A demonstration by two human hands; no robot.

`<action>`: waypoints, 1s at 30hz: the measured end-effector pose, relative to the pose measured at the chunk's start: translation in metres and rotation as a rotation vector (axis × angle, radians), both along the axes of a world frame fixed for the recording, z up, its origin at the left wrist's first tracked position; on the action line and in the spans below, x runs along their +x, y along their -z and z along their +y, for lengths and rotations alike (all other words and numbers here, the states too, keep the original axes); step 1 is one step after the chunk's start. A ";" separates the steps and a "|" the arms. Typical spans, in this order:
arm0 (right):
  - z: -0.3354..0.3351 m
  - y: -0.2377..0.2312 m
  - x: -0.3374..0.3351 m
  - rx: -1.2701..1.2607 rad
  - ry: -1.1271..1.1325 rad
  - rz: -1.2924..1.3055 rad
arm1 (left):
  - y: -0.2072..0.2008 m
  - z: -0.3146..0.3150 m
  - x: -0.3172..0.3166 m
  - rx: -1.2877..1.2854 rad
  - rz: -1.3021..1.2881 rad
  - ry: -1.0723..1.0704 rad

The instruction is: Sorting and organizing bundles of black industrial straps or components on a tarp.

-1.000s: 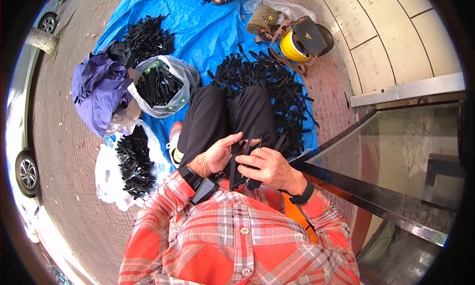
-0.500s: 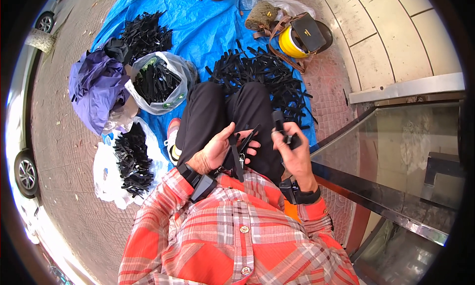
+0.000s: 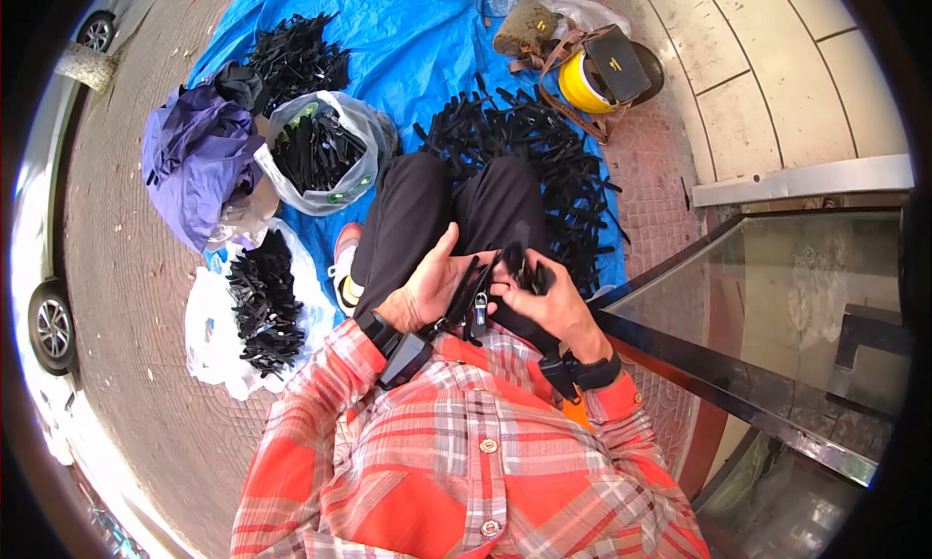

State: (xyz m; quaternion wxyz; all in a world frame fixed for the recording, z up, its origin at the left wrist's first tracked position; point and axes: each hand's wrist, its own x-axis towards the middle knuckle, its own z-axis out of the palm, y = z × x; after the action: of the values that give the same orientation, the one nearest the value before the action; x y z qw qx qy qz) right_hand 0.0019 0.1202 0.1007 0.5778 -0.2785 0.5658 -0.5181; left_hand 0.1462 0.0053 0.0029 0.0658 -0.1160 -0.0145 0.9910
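Above my lap, my left hand [image 3: 433, 285] is palm up with its thumb raised, and black zippers [image 3: 464, 292] lie across its curled fingers. A small silver zipper pull [image 3: 481, 309] hangs down from them. Close by on the right, my right hand [image 3: 555, 310] is closed on more black zippers [image 3: 532, 276], partly smeared by motion. Its fingertips meet those of the left hand. Past my knees, a loose heap of similar black strips [image 3: 524, 137] spreads over a blue tarp [image 3: 393, 35].
To the left stand a clear plastic bag [image 3: 377, 137] full of black strips, a purple cloth bundle [image 3: 194, 161] and a white bag [image 3: 209, 336] under another pile [image 3: 264, 307]. Far right are a yellow spool [image 3: 582, 83] and dark bag [image 3: 616, 64]. A glass-topped case [image 3: 767, 297] borders my right.
My right hand has come left and down, bringing its black zippers against those in my left hand. The silver pull now hangs more plainly in view. The view has shifted slightly.
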 end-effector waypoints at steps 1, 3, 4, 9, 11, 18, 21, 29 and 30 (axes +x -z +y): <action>0.000 -0.003 0.003 -0.037 -0.127 0.170 | 0.004 0.000 -0.003 0.148 -0.025 -0.049; -0.001 0.009 0.009 -0.284 -0.341 0.585 | 0.000 0.000 -0.007 0.079 -0.094 -0.011; -0.008 0.001 0.016 -0.375 -0.462 0.716 | -0.004 -0.001 -0.007 0.007 -0.162 0.014; -0.015 0.028 0.040 -0.651 -0.539 1.230 | -0.001 -0.001 -0.007 0.056 -0.076 -0.016; -0.016 0.029 0.042 -0.760 -0.529 1.286 | -0.001 0.000 -0.005 0.098 -0.070 -0.035; -0.017 0.002 0.028 -0.631 -0.030 0.648 | -0.006 0.002 -0.008 -0.007 -0.126 -0.036; -0.002 -0.017 0.001 -0.182 0.288 0.310 | -0.003 0.000 -0.003 -0.284 -0.139 -0.092; 0.001 0.004 -0.014 -0.443 -0.246 0.962 | -0.014 0.001 -0.010 0.082 -0.068 -0.054; 0.000 0.005 -0.007 -0.425 -0.288 0.879 | -0.009 0.002 -0.008 0.082 -0.071 -0.057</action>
State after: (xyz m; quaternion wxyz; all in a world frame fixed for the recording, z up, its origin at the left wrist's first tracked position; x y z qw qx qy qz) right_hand -0.0050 0.1206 0.0954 0.2816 -0.6568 0.5933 -0.3707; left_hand 0.1379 0.0069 0.0118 0.0419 -0.1476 -0.0609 0.9863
